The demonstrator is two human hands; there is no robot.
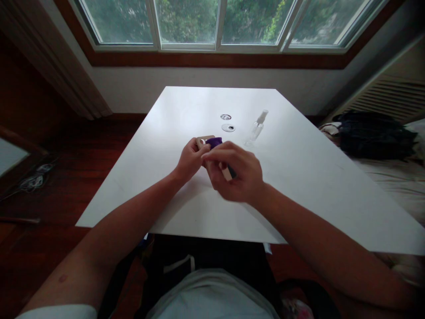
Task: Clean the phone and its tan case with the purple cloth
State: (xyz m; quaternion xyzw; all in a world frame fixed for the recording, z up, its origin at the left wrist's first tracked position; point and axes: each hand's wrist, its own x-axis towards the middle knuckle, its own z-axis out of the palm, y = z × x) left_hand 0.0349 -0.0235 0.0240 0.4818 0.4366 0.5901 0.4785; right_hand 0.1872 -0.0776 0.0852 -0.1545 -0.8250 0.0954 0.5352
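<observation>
My left hand [191, 158] is closed around a beige, flat, case-like object [199, 141] that has a pale opening near its top edge. A bunched purple piece [214, 142], perhaps cloth, lies against this object between my hands. My right hand [237, 173] is in front and overlaps much of both. Its thumb and fingers are drawn together in a pinch by my left fingertips, and whatever they may hold is hidden. Beneath the right fingers shows a dark and beige part [231, 172], which may belong to the same object.
Two small round discs with dark markings, a farther one [226, 117] and a nearer one [228, 128], lie on the white table [139, 177] beyond my hands. A clear spray bottle [257, 127] is at their right. Dark clothing [375, 135] is heaped to the table's right.
</observation>
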